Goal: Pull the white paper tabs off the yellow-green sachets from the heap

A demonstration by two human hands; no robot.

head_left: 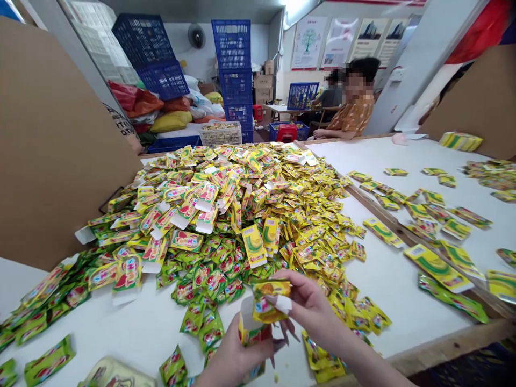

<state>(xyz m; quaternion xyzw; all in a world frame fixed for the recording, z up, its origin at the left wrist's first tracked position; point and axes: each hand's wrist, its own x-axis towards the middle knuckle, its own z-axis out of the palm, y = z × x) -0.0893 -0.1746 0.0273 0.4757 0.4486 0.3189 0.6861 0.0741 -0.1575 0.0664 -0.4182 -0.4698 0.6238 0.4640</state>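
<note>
My left hand (236, 352) is closed around a small open yellow paper box (249, 328) near the table's front edge. My right hand (308, 306) pinches a yellow and green candy sachet (269, 298) right over the box's open top. Behind both hands rises a big heap of yellow, green and red sachets and flat boxes (226, 215) on the white table (387, 279).
A brown cardboard sheet (52, 145) stands at the left. More sachets (435, 226) lie scattered on the adjoining table at the right. A seated person (355, 105) works at the far end. Stacked blue crates (231, 70) and sacks fill the back.
</note>
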